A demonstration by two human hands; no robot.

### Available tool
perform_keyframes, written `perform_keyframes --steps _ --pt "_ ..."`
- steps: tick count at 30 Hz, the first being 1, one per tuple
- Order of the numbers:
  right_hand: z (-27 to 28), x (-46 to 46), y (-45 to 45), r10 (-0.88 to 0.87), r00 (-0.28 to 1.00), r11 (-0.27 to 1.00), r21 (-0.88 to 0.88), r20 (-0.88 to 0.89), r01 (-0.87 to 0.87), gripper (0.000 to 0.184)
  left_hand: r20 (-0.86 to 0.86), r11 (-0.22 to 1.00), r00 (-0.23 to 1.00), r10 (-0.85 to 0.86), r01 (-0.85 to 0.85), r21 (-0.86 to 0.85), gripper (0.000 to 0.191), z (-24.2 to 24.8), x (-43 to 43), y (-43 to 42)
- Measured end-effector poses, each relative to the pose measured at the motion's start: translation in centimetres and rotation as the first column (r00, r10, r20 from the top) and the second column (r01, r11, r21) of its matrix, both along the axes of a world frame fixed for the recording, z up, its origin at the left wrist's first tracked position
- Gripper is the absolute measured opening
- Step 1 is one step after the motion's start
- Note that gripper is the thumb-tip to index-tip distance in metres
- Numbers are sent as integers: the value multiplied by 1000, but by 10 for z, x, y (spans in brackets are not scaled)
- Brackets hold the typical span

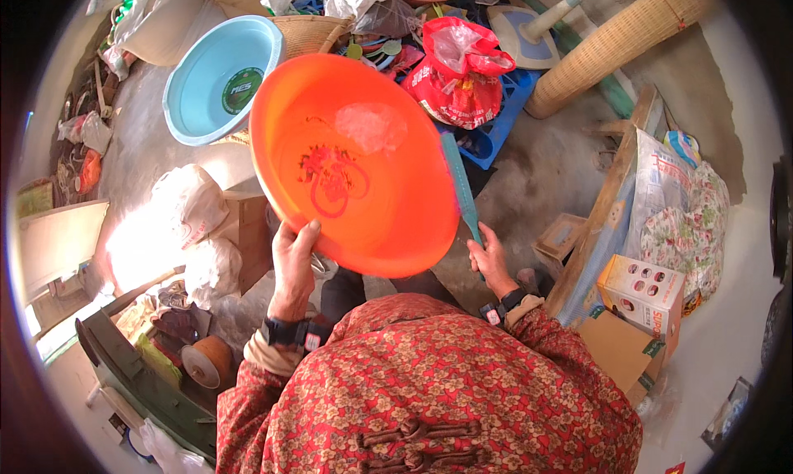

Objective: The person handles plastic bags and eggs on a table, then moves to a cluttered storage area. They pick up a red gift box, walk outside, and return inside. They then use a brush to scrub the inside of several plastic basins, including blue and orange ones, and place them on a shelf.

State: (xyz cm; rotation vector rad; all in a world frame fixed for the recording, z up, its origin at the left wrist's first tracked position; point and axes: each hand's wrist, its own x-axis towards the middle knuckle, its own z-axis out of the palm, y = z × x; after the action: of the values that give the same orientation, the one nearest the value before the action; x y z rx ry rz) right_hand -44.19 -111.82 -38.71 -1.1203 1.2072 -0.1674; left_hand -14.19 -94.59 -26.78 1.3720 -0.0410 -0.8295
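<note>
A large orange plastic basin point(396, 207) is held up tilted before me, its inside facing up. My left hand point(293, 260) grips its near left rim, thumb over the edge. A red printed pattern marks the bottom, and a clear crumpled plastic piece or translucent patch point(370, 127) shows on the inner surface. In my right hand point(492, 260) is the handle of a teal long-handled brush point(460, 177). Its head lies along the outside of the basin's right rim; the bristles are mostly hidden.
A light blue plastic basin point(198, 105) stands beyond the orange one at left. A red sack point(458, 96) rests on a blue plastic pallet point(495, 136). A rolled woven mat point(619, 40) leans at upper right. Cardboard boxes point(619, 344) are at right, white bags point(192, 204) at left.
</note>
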Motion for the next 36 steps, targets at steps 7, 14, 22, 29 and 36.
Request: perform_keyframes --steps 7,14,22,29,36 --pt "5 32 22 315 949 948 -50 -18 -315 53 -24 989 992 125 -122 81 24 24 -29 87" --pt "19 76 74 707 703 668 -259 -68 -697 41 -69 963 964 257 -248 109 21 22 -53 183" --pt "29 119 200 943 199 257 -203 269 -945 38 7 917 918 396 -395 60 24 27 -90 269" --pt "-36 172 255 905 425 418 -167 -11 -893 34 -20 882 882 470 -470 9 22 32 -110 321" --pt "-17 149 286 939 302 341 -347 163 -874 36 -25 900 900 435 -433 53 23 25 -131 318"
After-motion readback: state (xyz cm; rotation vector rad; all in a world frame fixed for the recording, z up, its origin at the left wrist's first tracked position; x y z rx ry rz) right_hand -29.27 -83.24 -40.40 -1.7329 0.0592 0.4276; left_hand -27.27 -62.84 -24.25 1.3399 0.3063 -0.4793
